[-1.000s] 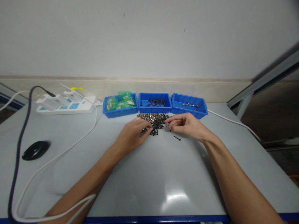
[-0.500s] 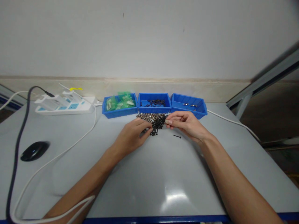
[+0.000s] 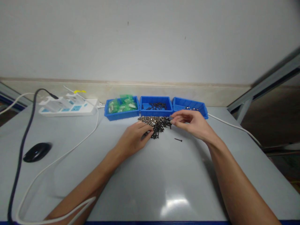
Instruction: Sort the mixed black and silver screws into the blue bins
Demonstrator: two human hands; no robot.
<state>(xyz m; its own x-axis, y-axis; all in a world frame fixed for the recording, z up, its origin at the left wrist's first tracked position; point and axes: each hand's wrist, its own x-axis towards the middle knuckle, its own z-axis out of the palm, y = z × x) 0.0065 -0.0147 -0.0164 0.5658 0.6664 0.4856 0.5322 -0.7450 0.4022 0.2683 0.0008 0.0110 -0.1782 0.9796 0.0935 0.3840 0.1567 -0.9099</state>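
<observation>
A pile of small black screws (image 3: 158, 125), mixed with shinier metal pieces (image 3: 150, 119), lies on the table just in front of the blue bins. My left hand (image 3: 134, 137) rests at the pile's left side, fingers curled and thumb tip close to the index tip; what is between them is too small to tell. At the right edge of the pile my right hand (image 3: 193, 123) is raised a little, thumb and fingers pinched around something small and greyish that I cannot make out. One black screw (image 3: 178, 139) lies alone, below my right hand.
Behind the pile stand a left bin (image 3: 122, 116) with green packets, a middle bin (image 3: 156, 113) with dark screws, and a right bin (image 3: 189, 102) with a few metal pieces. To the left are a power strip (image 3: 90, 107), cables and a black mouse (image 3: 37, 152).
My right hand has moved slightly right, away from the pile's edge, uncovering more black screws. The left hand stays beside the pile. The view has shifted a little.
</observation>
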